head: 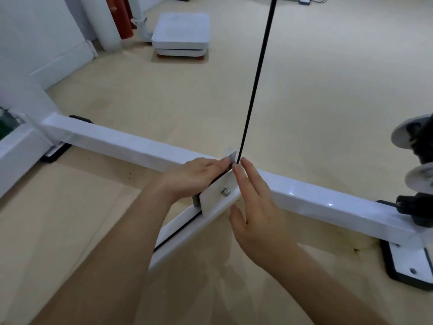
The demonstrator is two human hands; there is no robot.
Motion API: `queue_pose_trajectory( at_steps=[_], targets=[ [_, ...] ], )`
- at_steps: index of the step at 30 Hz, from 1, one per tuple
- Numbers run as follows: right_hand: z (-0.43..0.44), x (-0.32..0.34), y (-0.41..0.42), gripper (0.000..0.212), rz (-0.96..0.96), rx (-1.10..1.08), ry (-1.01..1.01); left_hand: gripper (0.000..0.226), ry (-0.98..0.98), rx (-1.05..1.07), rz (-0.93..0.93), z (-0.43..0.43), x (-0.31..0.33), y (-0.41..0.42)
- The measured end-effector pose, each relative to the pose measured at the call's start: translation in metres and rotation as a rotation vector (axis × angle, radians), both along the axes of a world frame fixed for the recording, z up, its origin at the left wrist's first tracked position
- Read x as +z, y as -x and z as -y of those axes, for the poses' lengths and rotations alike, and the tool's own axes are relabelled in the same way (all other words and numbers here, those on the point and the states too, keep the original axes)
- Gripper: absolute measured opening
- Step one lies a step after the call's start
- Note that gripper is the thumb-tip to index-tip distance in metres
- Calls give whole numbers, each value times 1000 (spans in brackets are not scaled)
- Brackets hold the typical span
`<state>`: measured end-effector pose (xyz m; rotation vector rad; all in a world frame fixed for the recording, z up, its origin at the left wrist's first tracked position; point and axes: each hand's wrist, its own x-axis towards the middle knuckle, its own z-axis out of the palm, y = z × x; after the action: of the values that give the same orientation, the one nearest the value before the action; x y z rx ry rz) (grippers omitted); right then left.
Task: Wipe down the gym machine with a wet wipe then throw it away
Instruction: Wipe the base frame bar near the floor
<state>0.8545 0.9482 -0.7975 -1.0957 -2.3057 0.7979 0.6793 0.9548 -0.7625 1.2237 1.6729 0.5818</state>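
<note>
At the bracket point(216, 199) on the white machine frame point(131, 146), the left hand point(194, 174) pinches what looks like a small pale wipe point(230, 157) beside the black cable point(254, 90), the right hand point(255, 207) straight-fingered and empty, fingertips on the bracket's edge, so best to work slowly round that bolt point(225, 191).

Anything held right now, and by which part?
Left hand pinches what looks like the wet wipe by its lower edge, beside the black cable. Right hand holds nothing.

Beige floor point(328, 78) carries the gym machine point(117, 141), its white beams on black foot pads point(56, 156); a white square platform point(181, 35) stands well apart.
</note>
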Motion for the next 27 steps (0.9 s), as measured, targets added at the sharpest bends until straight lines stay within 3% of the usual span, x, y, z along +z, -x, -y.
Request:
queue_pose_trajectory(
  at_steps=[4,9,12,17,20,23,27],
  targets=[
    [1,0,11,77,140,86,-147,39,-291,325,204,45,-27,-12],
    [10,0,23,77,288,200,-235,42,-370,635,91,57,-49,-30],
    [10,-1,20,74,313,211,-245,51,-271,573,88,61,-62,-23],
    [23,-3,17,74,263,135,-250,43,-128,246,421,59,-58,-5],
    [34,-7,14,71,196,137,-244,35,-83,111,223,60,-57,5],
    [52,-17,8,70,171,181,-204,40,-67,63,-55,76,-71,10],
    [71,-39,-1,67,182,129,-62,69,50,-188,-771,110,-95,-6]
  ],
)
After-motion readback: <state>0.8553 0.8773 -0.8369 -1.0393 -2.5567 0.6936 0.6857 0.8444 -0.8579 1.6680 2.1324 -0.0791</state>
